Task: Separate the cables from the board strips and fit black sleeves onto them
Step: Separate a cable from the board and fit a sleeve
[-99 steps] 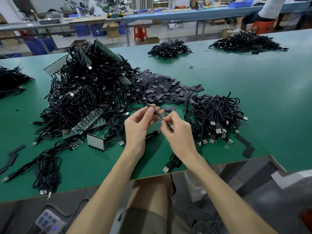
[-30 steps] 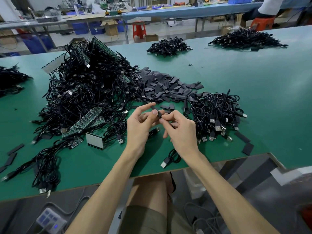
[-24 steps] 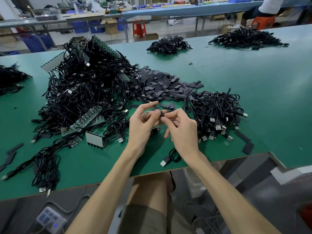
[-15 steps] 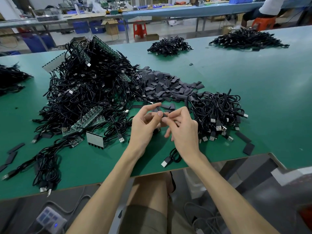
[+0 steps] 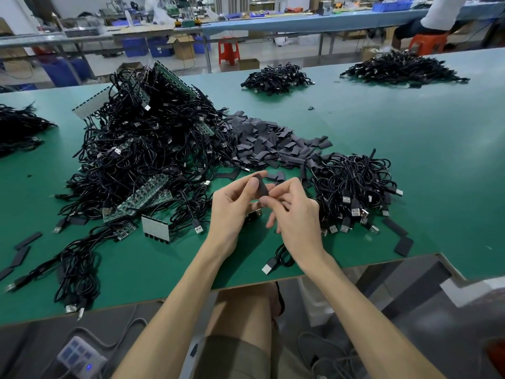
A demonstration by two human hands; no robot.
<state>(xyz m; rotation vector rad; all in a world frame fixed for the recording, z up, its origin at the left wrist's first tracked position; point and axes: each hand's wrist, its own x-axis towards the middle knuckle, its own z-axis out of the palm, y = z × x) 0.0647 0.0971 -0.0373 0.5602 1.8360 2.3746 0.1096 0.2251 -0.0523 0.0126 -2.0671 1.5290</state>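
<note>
My left hand (image 5: 231, 207) pinches a flat black sleeve (image 5: 261, 188) between thumb and fingers, just above the green table (image 5: 410, 149). My right hand (image 5: 296, 214) meets it from the right and holds the sleeve's lower end with its fingertips. A black cable (image 5: 281, 258) hangs below my right hand, its USB plug (image 5: 267, 268) lying near the table's front edge. A large heap of cables on green board strips (image 5: 142, 149) lies to the left. Loose black sleeves (image 5: 273, 142) are piled behind my hands.
A bundle of separated cables (image 5: 352, 184) lies right of my hands. A grey board piece (image 5: 155, 228) stands front left. More cable piles (image 5: 276, 77) sit at the far side, another (image 5: 401, 68) at far right. A seated person (image 5: 434, 20) is at the back bench.
The thin cable end once stretched between my hands is gone from sight; my hands closed together, and the black sleeve now stands plainly between the fingertips, tilted up.
</note>
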